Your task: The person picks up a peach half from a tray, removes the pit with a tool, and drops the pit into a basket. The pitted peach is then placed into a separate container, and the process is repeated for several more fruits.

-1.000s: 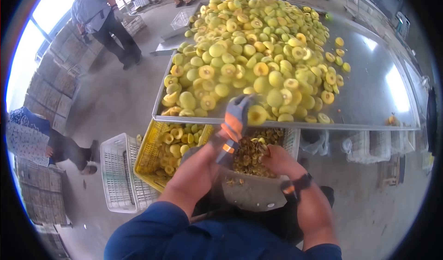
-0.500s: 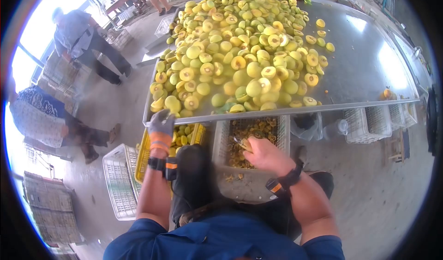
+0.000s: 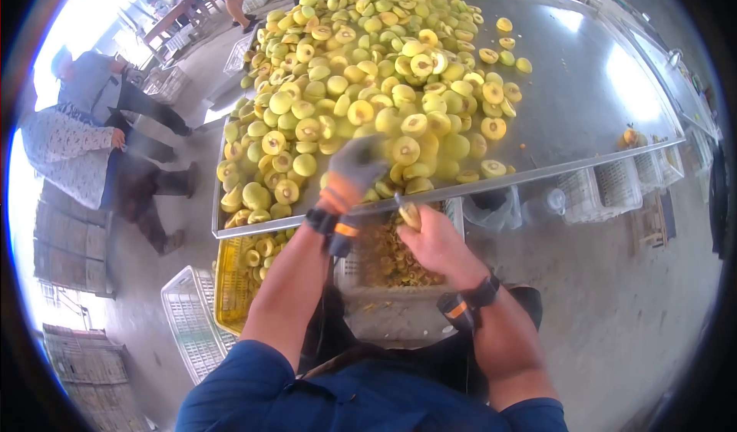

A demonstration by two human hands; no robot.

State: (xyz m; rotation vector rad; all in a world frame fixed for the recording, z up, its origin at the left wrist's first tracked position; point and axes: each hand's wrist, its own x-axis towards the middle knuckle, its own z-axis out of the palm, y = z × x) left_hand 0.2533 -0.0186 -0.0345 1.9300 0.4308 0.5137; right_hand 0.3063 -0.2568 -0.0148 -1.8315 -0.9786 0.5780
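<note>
- Left hand (image 3: 358,167), gloved, blurs over halved fruit (image 3: 359,112) at upper center; whether it grips, I cannot tell.
- Right hand (image 3: 436,240) wraps a yellow-handled tool (image 3: 410,216): keep its tip clear of the left.

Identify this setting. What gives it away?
Likely a fruit-processing workshop: a large metal table heaped with fruit, many pieces cut in half, and a yellow crate of more fruit pieces below its edge.
</note>
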